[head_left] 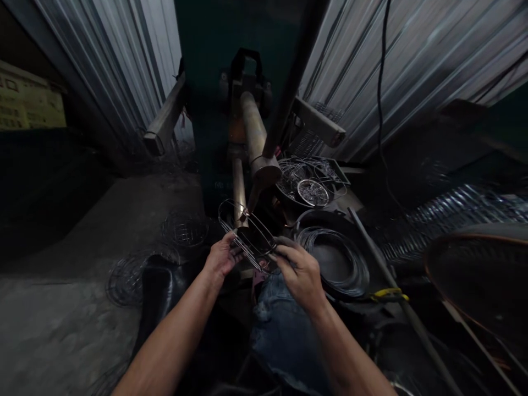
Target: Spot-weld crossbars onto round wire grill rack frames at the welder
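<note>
A round wire rack [244, 248] is tilted in front of me, held between both hands. My left hand [221, 256] is closed on its left side, thumb on top. My right hand [300, 270] pinches its right edge with the fingertips. The rack's far part surrounds the end of the lower metal arm [239, 190] of a machine; whether they touch I cannot tell. Above it, a thicker metal cylinder [256, 132] slopes down toward me.
To the right lie a coil of wire [358, 267] and a small round dish [312, 192] of metal bits among loose wires. A long bar [381, 264] with a yellow tie runs beside the coil. More wire racks [127, 278] lie on the floor at left.
</note>
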